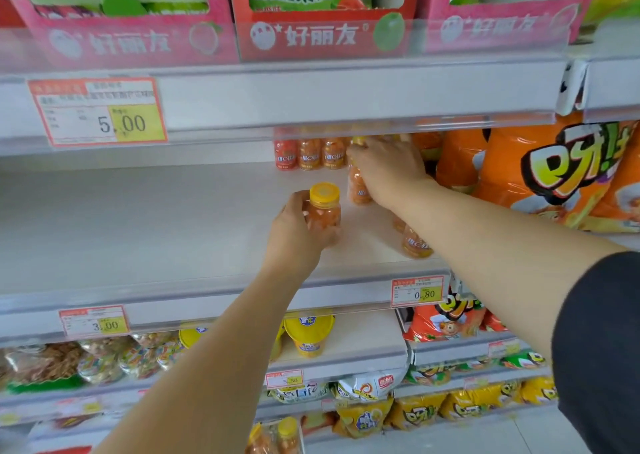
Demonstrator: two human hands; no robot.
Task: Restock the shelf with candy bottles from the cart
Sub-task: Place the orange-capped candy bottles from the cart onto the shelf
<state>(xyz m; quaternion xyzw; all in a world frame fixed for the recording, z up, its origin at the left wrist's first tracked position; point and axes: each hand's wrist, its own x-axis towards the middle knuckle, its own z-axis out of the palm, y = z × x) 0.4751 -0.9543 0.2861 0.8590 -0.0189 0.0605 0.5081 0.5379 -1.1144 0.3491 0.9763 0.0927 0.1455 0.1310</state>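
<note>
On the white middle shelf (138, 218) my left hand (294, 235) grips a small orange candy bottle with a yellow cap (324, 207), held upright just above the shelf board. Farther back, my right hand (388, 169) holds another orange candy bottle (358, 190) by its upper part. A row of three matching bottles (310, 154) stands at the back of the shelf. One more bottle (414, 242) sits under my right forearm near the shelf's front edge. More bottles (277, 436) show at the bottom of the view.
Big orange snack bags (540, 173) fill the shelf's right side. The upper shelf's clear lip (311, 90) overhangs the back row, with pink candy boxes (322, 34) above. Lower shelves hold yellow cups (308, 332) and snack packs. Price tags line the edges.
</note>
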